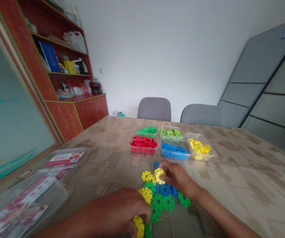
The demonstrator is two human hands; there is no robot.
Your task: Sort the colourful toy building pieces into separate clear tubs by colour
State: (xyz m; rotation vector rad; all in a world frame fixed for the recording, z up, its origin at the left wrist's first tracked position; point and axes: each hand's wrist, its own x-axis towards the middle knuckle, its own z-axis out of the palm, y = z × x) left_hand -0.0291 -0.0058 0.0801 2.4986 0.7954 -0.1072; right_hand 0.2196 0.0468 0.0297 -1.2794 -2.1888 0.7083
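Note:
Notched plastic discs lie in a loose pile on the table: green discs (158, 201), blue discs (165, 189) and yellow discs (146, 176). At the far side of the pile my right hand (178, 177) pinches a yellow disc (160, 176) between thumb and fingers. My left hand (124, 208) is at the near left of the pile, its fingers curled down beside a yellow disc (139, 226); another yellow disc (146, 195) shows just past its knuckles. Whether the left fingertips grip the near disc is hard to make out.
Beyond the pile stand clear tubs of red pieces (143, 144), blue pieces (174, 151), yellow pieces (199, 147), green pieces (148, 130) and light-green pieces (171, 133). Clear lids (66, 158) and a labelled clear container (25, 205) lie left. Two grey chairs (154, 109) stand behind the table.

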